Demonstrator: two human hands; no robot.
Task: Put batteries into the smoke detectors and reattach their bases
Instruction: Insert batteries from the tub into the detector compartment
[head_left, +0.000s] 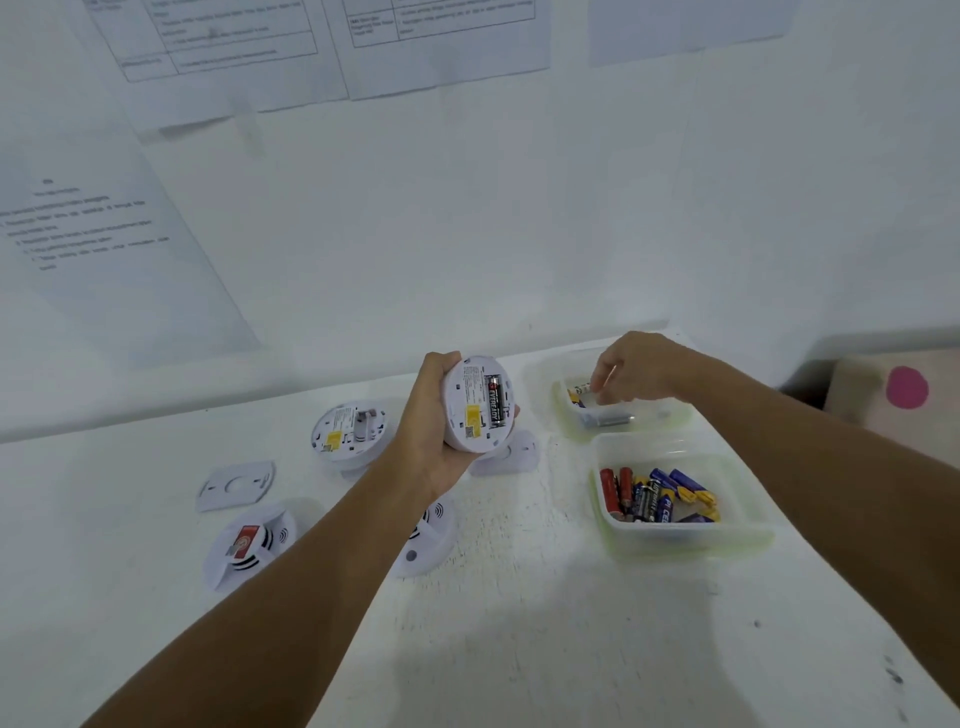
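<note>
My left hand grips a white round smoke detector, lifted above the table with its back towards me; one black battery sits in its compartment. My right hand reaches into the far plastic tub, fingers curled down among a few batteries; whether it pinches one I cannot tell. The near tub holds several red, black and blue batteries. A second detector lies back-up with an open compartment. Loose bases lie flat on the table.
Two more detectors lie face up near my left forearm, one with a red tag, another partly hidden by the arm. The white table meets a white wall with printed sheets. A box with a pink dot stands at the right.
</note>
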